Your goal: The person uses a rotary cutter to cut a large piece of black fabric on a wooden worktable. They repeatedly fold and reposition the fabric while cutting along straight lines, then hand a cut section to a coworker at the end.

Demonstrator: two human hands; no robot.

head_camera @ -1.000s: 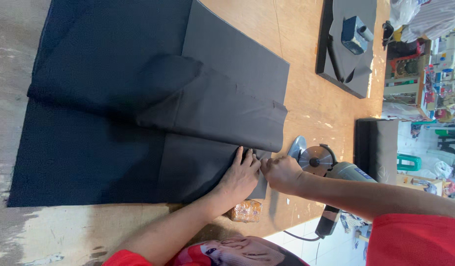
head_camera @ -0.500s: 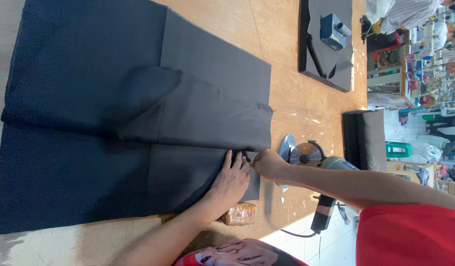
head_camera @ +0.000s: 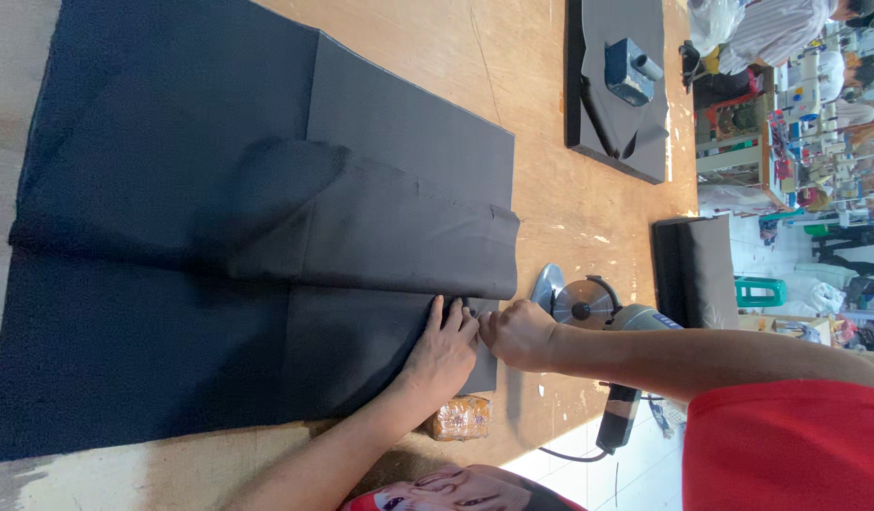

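1. Fabric [head_camera: 267, 255], dark and layered, is lying across the wooden worktop [head_camera: 550, 142]; left hand [head_camera: 442, 355] is pressing it flat near the worktop's edge.
2. Right hand [head_camera: 517, 333] is pinching the fabric's edge beside it.
3. Rotary cutter [head_camera: 588, 305] is sitting just beside both hands; a slip could nick fingers or shift layers.

wooden table [head_camera: 550, 85]: dark cloth [head_camera: 219, 284], round-blade cutter [head_camera: 588, 308], two fabric stacks [head_camera: 617, 132].

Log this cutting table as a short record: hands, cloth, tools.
left hand: flat on the dark cloth, near its edge
right hand: fist closed at the cloth edge, touching the left hand's fingers
cloth: layered, one panel folded over
round-blade cutter: on the wooden table, beside the right hand
small brown block: by the left wrist
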